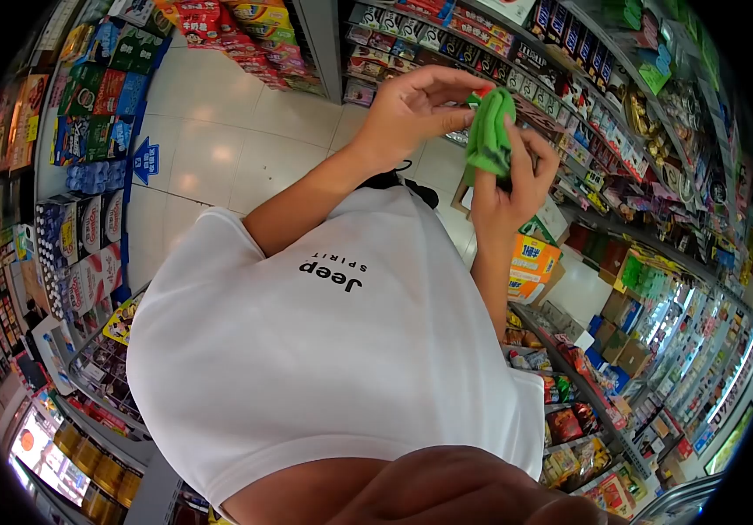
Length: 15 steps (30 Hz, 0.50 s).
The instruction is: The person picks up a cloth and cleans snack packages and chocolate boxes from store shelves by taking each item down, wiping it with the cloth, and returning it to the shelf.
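My right hand (pixel 517 171) is closed on a folded green cloth (pixel 490 136) with a dark pattern near its lower end. From the left, my left hand (pixel 416 114) reaches to the cloth's upper edge, its thumb and fingertips bent in a pinch. A small red-and-green item (pixel 482 91) shows at those fingertips, partly hidden by the fingers and cloth; its kind cannot be made out. Both hands are raised in front of my white shirt (pixel 333 350), close to the shelves of packaged sweets (pixel 482 52).
Stocked shelving (pixel 622 114) curves along the right. An orange carton (pixel 532 262) stands below my right hand. Boxed goods (pixel 92 114) fill a shelf on the left, and red packets (pixel 201 26) hang at the top. Pale floor tiles (pixel 228 131) show between the shelves.
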Motion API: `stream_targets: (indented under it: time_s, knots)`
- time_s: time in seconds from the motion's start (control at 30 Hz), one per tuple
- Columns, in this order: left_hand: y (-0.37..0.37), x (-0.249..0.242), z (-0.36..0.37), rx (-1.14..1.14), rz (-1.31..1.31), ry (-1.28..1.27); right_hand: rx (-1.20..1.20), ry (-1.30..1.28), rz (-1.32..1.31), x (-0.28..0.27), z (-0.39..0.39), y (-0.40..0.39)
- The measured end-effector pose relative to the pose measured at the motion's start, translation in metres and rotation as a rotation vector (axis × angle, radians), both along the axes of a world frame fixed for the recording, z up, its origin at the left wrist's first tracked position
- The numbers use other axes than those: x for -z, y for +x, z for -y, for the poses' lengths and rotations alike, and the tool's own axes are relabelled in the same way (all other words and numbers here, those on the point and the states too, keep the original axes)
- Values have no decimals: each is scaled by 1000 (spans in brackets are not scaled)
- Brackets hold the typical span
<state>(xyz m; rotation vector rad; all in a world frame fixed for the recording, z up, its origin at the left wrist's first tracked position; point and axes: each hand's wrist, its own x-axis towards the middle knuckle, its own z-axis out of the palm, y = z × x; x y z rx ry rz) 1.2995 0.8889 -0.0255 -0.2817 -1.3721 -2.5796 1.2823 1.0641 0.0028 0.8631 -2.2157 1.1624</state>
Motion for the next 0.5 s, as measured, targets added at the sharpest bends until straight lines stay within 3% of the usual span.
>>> stream_targets:
  time_s: [0.1,0.27,0.4,0.5]
  knots:
    - [-1,1,4,27,19,14,-37,13,3,3,1,-1]
    - [3,3,3,47,47,60,6,-217,278,11,7,1]
    - [4,6,14,89,64,73,-41,-258,381,14,12,4]
    - [6,7,18,57,58,-12,-44,-382,519,17,18,-1]
